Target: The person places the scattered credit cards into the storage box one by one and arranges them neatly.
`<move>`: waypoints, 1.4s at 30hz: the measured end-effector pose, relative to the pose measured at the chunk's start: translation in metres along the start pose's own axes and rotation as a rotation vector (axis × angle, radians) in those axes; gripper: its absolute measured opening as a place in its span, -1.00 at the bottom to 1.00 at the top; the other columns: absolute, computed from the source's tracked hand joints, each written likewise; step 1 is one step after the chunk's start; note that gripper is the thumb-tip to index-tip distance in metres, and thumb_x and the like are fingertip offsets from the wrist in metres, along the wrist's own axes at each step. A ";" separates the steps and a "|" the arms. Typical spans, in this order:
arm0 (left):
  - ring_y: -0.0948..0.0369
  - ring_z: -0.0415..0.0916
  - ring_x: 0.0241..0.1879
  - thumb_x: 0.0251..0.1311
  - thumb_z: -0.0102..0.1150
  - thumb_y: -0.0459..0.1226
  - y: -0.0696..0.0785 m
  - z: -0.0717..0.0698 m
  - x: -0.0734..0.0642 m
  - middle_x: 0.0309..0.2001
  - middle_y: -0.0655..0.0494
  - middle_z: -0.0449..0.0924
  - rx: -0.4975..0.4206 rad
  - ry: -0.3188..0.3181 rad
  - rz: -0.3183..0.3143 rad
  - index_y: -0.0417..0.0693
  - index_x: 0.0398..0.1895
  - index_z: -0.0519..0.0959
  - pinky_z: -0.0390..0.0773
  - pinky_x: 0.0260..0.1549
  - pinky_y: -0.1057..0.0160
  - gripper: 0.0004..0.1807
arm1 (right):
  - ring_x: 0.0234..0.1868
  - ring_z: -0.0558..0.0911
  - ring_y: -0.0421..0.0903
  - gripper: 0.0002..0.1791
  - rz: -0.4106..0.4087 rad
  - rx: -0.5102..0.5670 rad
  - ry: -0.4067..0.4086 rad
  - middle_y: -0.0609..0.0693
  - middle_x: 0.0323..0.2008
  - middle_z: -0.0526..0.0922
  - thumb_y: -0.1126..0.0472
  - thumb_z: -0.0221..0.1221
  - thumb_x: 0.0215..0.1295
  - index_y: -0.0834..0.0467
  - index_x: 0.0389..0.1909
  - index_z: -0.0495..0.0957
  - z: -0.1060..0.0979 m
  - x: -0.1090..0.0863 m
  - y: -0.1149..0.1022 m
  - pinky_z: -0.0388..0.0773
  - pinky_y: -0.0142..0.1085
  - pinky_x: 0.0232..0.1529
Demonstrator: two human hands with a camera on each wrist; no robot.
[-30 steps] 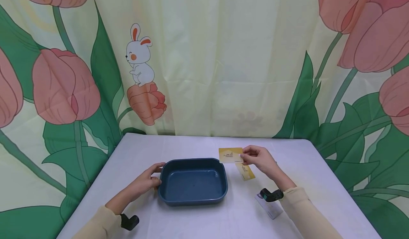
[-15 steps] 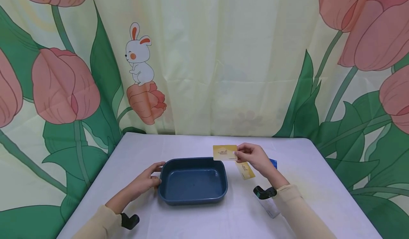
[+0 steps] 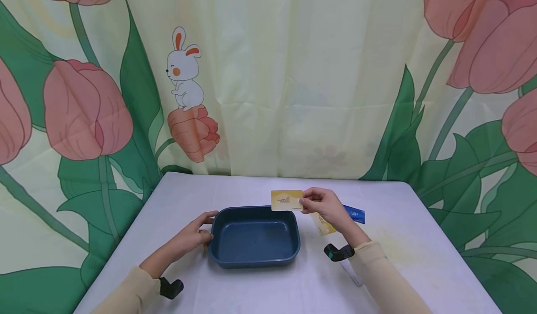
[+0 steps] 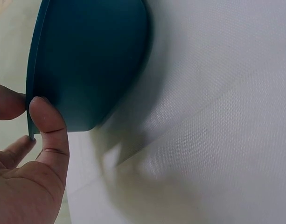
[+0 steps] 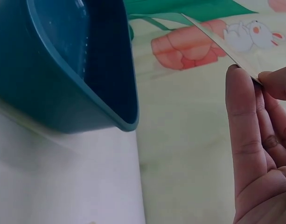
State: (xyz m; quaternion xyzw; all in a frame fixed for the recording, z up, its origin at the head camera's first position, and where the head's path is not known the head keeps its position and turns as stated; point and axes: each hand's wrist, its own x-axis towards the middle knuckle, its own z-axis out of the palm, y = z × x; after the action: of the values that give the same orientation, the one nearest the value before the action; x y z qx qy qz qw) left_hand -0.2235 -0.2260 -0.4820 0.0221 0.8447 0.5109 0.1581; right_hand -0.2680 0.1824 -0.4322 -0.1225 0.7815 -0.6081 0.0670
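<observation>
An empty dark blue plastic tray (image 3: 253, 263) stands on the table in the head view. At its left end my left hand (image 3: 190, 237) holds the rim; the left wrist view shows the thumb (image 4: 48, 116) against the outer wall and fingertips at the lip. My right hand (image 3: 325, 207) pinches a yellow card (image 3: 282, 200) by its right end between thumb and fingers. Raised near the tray's far right corner, the card overlaps the back rim in the head view. In the right wrist view the card (image 5: 217, 42) appears nearly edge-on, beyond the tray's corner (image 5: 126, 122).
Partly under my right hand in the head view, a second yellow card (image 3: 324, 225) and a blue card marked VIP (image 3: 356, 213) lie on the white-covered table (image 3: 235, 290). A pale, flat piece (image 3: 351, 275) shows beside my right wrist. A printed curtain (image 3: 268, 94) hangs behind.
My right hand has moved left with the yellow card, bringing it over the tray's back right rim. The blue card has come into sight behind it. My left hand stays on the tray.
</observation>
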 end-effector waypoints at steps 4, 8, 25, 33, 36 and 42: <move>0.08 0.55 -0.16 0.22 0.11 -0.40 0.001 0.001 -0.001 0.47 -0.24 0.27 -0.007 0.002 -0.005 0.00 0.58 0.20 0.59 -0.13 0.12 -0.20 | -0.29 0.74 -0.07 -0.73 0.006 0.004 -0.011 0.17 -0.14 0.76 0.25 0.30 0.38 0.34 -0.02 0.64 0.008 0.002 -0.001 0.73 -0.25 -0.16; 0.08 0.55 -0.15 0.22 0.11 -0.38 0.000 0.000 -0.001 0.48 -0.24 0.27 -0.011 -0.006 -0.004 0.00 0.58 0.20 0.59 -0.11 0.12 -0.20 | -0.28 0.74 -0.07 -0.73 0.015 0.005 -0.017 0.17 -0.16 0.76 0.25 0.31 0.38 0.34 -0.02 0.64 0.014 0.004 0.000 0.73 -0.24 -0.16; 0.09 0.54 -0.24 0.20 0.11 -0.38 0.000 -0.003 0.000 0.49 -0.26 0.25 0.005 -0.023 0.016 0.00 0.59 0.18 0.55 -0.14 0.13 -0.18 | -0.31 0.74 -0.12 -0.72 0.014 0.049 -0.108 0.12 -0.19 0.76 0.22 0.30 0.39 0.34 -0.03 0.65 0.046 0.009 0.007 0.73 -0.18 -0.12; 0.09 0.54 -0.21 0.21 0.11 -0.39 0.002 -0.002 0.001 0.49 -0.28 0.24 -0.001 -0.020 0.017 -0.02 0.58 0.18 0.56 -0.14 0.14 -0.19 | -0.35 0.72 -0.13 -0.73 0.057 0.031 -0.144 0.10 -0.25 0.76 0.21 0.31 0.38 0.31 -0.03 0.65 0.056 0.008 0.008 0.72 -0.03 -0.04; 0.09 0.55 -0.18 0.21 0.11 -0.40 0.002 -0.001 0.002 0.48 -0.28 0.24 -0.003 -0.021 0.016 -0.03 0.58 0.18 0.58 -0.14 0.14 -0.19 | -0.35 0.72 -0.14 -0.72 0.057 0.028 -0.164 0.07 -0.28 0.75 0.21 0.30 0.39 0.33 -0.03 0.64 0.061 0.008 0.011 0.72 -0.08 -0.06; 0.08 0.55 -0.16 0.19 0.12 -0.39 0.002 0.000 0.003 0.49 -0.26 0.24 0.006 -0.012 -0.005 -0.01 0.58 0.18 0.60 -0.13 0.13 -0.18 | -0.35 0.76 -0.14 -0.78 0.035 0.030 -0.212 0.05 -0.31 0.77 0.24 0.29 0.39 0.32 -0.08 0.65 0.074 0.008 0.017 0.73 -0.22 -0.15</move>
State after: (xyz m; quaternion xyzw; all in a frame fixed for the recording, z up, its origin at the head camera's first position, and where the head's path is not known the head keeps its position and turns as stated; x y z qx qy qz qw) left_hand -0.2261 -0.2246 -0.4813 0.0233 0.8453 0.5078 0.1643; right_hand -0.2588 0.1151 -0.4665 -0.1713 0.7629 -0.6021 0.1617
